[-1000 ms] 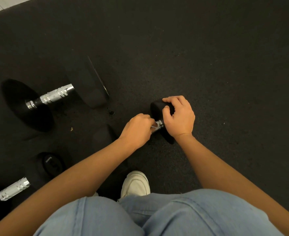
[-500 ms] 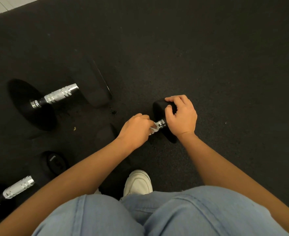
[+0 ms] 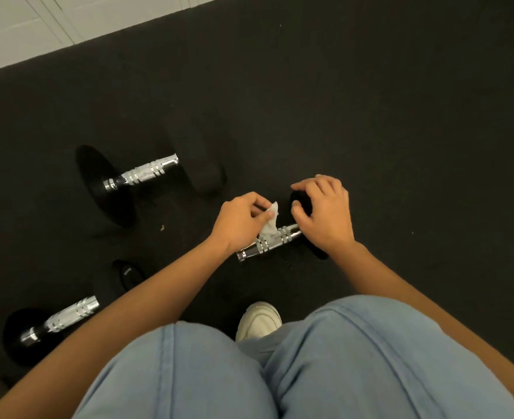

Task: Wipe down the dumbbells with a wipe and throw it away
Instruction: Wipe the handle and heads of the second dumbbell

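1. My left hand point(image 3: 240, 222): thumb and fingers pinch the white wipe point(image 3: 270, 225), which drapes onto the knurled chrome handle of the middle dumbbell point(image 3: 269, 241).
2. My right hand point(image 3: 325, 213): fingers curled over that dumbbell's black head, gripping it.
3. Far dumbbell point(image 3: 142, 173) and near dumbbell point(image 3: 68, 316), both toward the left edge of the black floor mat point(image 3: 401, 131).
4. My white shoe point(image 3: 260, 320), at the near edge.
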`<state>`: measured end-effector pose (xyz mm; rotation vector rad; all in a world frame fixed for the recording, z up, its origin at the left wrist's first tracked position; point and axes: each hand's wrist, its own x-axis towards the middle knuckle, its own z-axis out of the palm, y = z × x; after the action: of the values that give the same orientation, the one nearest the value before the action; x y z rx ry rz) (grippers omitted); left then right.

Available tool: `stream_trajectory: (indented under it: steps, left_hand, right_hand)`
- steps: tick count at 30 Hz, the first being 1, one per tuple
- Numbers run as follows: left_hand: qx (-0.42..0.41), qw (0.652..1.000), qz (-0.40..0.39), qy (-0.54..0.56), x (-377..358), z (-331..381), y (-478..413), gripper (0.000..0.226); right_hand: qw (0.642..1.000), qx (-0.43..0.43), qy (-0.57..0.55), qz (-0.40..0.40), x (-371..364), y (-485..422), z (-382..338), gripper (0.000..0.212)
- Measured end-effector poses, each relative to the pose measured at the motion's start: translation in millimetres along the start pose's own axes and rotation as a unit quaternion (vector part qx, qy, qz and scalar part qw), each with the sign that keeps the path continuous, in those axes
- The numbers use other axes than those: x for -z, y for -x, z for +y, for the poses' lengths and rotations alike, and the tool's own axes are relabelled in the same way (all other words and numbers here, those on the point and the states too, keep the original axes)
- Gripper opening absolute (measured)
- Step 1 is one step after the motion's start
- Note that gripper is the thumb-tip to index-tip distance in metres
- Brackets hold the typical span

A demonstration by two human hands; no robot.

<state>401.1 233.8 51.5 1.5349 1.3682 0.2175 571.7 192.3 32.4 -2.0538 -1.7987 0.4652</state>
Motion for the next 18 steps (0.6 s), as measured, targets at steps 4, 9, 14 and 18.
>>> stream_trajectory:
  steps: [4,9,14,18]
  left_hand:
    - [0.000,0.998,0.029,0.047,7.6,4.1,12.7,0.015]
    - [0.035,0.990,0.045,0.131,17.7,7.7,22.1,0.023]
    - [-0.002,0.997,0.027,0.074,25.3,5.3,29.1,0.028]
    - [-0.048,0.991,0.023,-0.120,25.4,-8.9,27.0,0.031]
  right_hand:
    - [0.989,0.049,-0.100,-0.101,8.8,3.3,-24.2,0.035]
    - [0.950,-0.025,-0.270,-0.152,18.1,3.0,-50.4,0.037]
    - [0.954,-0.048,-0.249,-0.157,23.9,-3.4,-57.2,0.037]
    - [0.982,-0.075,-0.084,-0.152,24.0,-6.0,-49.8,0.042]
